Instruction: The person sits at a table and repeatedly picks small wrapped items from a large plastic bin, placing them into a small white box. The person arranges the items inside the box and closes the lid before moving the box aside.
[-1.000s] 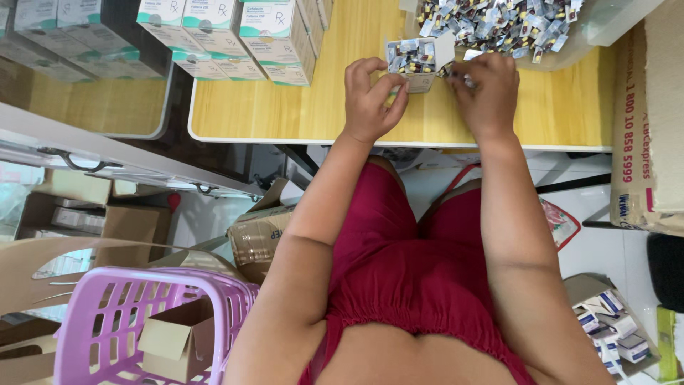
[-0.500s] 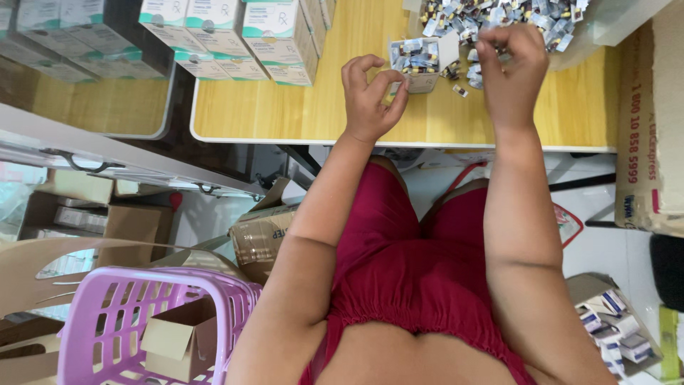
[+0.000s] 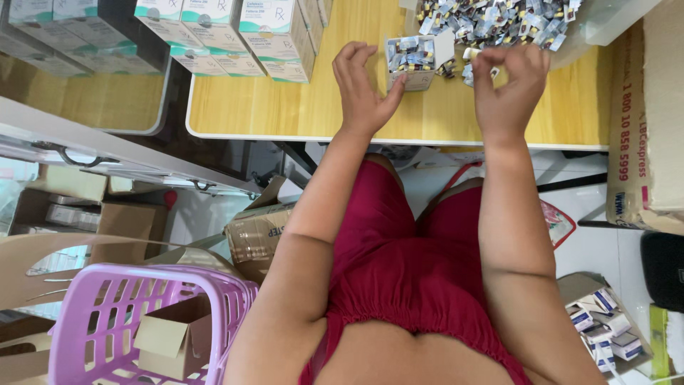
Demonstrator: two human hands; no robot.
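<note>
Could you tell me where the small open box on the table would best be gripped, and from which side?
Probably across its two plain side walls, from the left: the small open box stands full, its flap raised on the right, and the left hand is already beside it.

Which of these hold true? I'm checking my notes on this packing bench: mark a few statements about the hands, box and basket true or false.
1. The left hand touches the small open box. True.
2. The right hand rests flat on the table. False: it is raised, fingers pinched near loose packets.
3. The basket on the floor is green. False: it is purple.
4. The small open box has packets in it. True.
</note>
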